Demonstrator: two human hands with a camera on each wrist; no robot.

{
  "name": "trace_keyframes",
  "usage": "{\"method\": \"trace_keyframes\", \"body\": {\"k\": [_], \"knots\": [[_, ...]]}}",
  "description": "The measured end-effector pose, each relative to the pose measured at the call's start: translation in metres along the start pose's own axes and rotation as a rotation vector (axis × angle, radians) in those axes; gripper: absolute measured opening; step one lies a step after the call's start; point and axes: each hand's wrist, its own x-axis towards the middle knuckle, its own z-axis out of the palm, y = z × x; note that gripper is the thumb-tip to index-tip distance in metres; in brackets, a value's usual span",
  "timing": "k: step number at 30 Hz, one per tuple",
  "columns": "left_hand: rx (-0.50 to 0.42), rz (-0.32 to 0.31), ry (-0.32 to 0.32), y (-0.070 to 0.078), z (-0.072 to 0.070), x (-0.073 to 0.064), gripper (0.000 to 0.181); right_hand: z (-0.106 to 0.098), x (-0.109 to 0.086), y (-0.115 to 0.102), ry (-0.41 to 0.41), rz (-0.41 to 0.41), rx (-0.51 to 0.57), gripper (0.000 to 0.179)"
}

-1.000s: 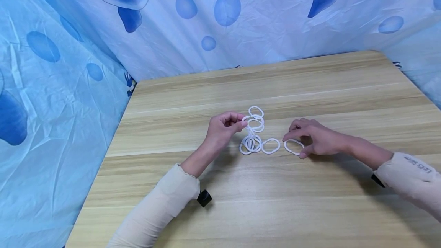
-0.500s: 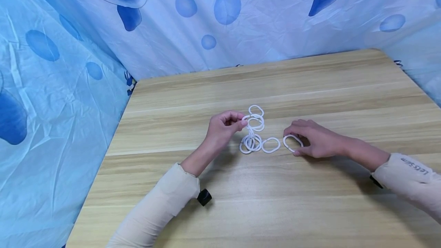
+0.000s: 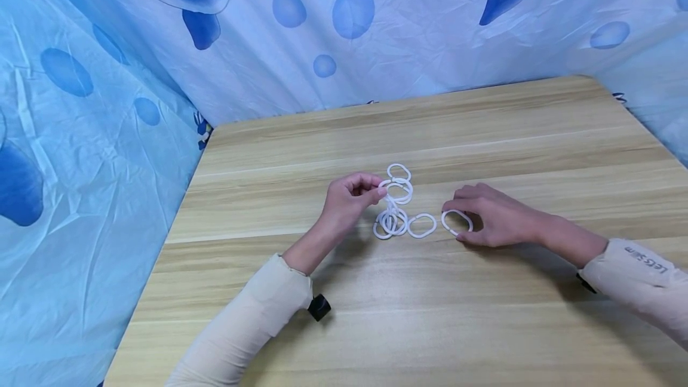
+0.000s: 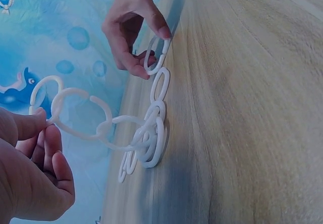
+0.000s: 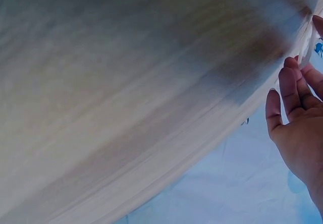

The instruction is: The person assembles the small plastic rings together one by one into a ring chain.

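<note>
My left hand [image 3: 346, 202] pinches one link of a chain of white oval plastic rings [image 3: 411, 193], which look like split shower curtain rings, between thumb and forefinger. From those fingertips the linked rings [image 4: 81, 134] hang in the left wrist view, down to overlapping rings on the wooden table [image 3: 398, 315]. Beside them lies another ring [image 3: 423, 215], flat on the wood. To its right, my right hand [image 3: 491, 217] holds a separate ring [image 3: 449, 230] by its edges, thumb on the near side and fingers on the far side. In the right wrist view this ring is mostly cut off.
A blue curtain [image 3: 258, 70] printed with whales and bubbles hangs behind the table and along its left side. Both forearms wear pale sleeves, and a small black block [image 3: 319, 307] sticks out below the left sleeve [image 3: 252, 315].
My right thumb and fingers have closed in on the separate ring, which has shifted slightly back and to the left. My left hand has stayed nearly still, holding the chain.
</note>
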Motion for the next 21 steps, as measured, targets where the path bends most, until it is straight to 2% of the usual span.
{"method": "trace_keyframes", "body": {"k": [9,21], "knots": [[0.005,-0.022,0.003,0.0,0.001,0.0,0.017,-0.015,0.011,0.002,0.096,0.065,0.12,0.04],[0.003,-0.016,-0.023,-0.002,0.001,0.0,0.017,-0.036,0.03,0.003,0.224,0.064,0.097,0.044]]}}
